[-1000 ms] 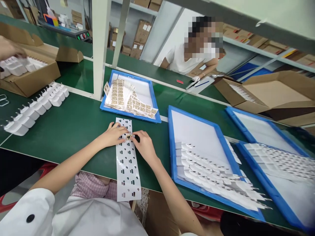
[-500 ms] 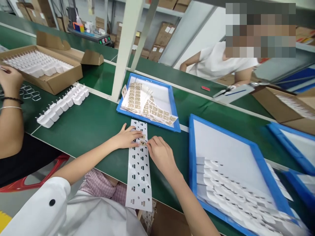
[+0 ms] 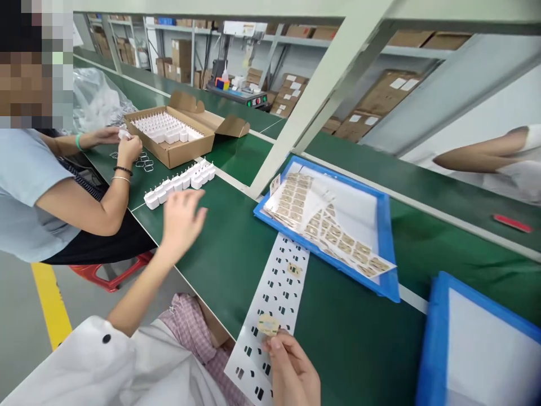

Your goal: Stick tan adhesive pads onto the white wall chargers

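Observation:
Between the thumb and fingers of my right hand [image 3: 291, 366] is a small tan adhesive sticker [image 3: 269, 324], held above a long white backing sheet [image 3: 270, 299] with dark cut-out holes. Another tan sticker [image 3: 295, 269] lies on the upper part of that sheet. My left hand [image 3: 181, 223] is stretched out with fingers apart and nothing in it. It is beside a row of white plastic charger-like housings with metal pins [image 3: 186, 179]; whether it touches them I cannot tell.
A blue-rimmed tray [image 3: 386, 225] holds sheets of tan stickers [image 3: 296, 197]. Another blue tray [image 3: 435, 338] stands at right. An open carton [image 3: 177, 152] contains rows of white housings. At left, a co-worker's hands [image 3: 127, 148] hold a small white piece. A pale post [image 3: 321, 96] rises behind.
The view has turned left. My left hand has come off the backing sheet and moved left to the white housings. My right hand has lifted the tan sticker toward me.

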The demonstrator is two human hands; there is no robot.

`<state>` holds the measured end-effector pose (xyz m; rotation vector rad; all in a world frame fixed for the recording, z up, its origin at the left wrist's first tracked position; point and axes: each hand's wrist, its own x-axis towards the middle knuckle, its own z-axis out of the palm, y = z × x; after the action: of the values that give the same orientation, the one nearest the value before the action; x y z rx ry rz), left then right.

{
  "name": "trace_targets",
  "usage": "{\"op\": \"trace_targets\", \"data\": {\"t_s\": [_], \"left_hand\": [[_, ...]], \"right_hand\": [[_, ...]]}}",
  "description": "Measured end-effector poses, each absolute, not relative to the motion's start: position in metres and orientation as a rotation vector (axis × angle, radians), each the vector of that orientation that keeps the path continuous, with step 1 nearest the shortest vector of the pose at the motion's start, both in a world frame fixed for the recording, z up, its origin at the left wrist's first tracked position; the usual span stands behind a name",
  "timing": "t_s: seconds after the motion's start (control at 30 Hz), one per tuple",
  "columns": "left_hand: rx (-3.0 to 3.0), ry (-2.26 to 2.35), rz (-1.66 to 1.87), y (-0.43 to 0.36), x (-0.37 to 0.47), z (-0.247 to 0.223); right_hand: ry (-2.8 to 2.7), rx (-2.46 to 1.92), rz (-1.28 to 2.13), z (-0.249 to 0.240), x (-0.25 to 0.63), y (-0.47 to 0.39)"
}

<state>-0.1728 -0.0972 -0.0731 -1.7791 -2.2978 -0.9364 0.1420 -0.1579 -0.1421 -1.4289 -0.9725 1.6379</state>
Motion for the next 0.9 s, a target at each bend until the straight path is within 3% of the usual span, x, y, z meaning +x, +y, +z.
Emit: {"op": "trace_targets", "data": {"t_s": [0.1,0.27,0.4,0.47,0.57,0.63,0.8,0.9], "left_hand": [[-1.191,-2.620,-0.782,-0.125,-0.235,-0.073],[-1.201,-2.764,-0.830,-0.129,-0.283,-0.074],[-1.168,-2.720,-1.024,-0.143,-0.270,-0.068],[-1.255,-2.647,-1.332,-0.155,-0.243,-0.070],[-1.436,-2.310,-2.405,-0.166,-0.176,-0.084],[-1.596,-2.196,-2.772,-0.168,-0.123,-0.093],[-2.295,-1.498,-3.374,-0.168,-0.027,-0.098],[-2.640,-1.175,-3.344,-0.169,-0.009,-0.098]], "right_hand": [[-0.836,-1.338,1.705,-0.149,0.139,-0.160],[-0.805,-1.255,1.683,-0.148,0.142,-0.159],[-0.771,-1.249,1.601,-0.143,0.142,-0.159],[-0.750,-1.226,1.559,-0.133,0.138,-0.159],[-0.711,-1.068,1.560,-0.105,0.121,-0.163],[-0.700,-0.903,1.558,-0.082,0.109,-0.167],[-0.703,-0.718,1.458,-0.043,0.099,-0.180],[-0.646,-0.776,1.337,-0.042,0.107,-0.190]]}}
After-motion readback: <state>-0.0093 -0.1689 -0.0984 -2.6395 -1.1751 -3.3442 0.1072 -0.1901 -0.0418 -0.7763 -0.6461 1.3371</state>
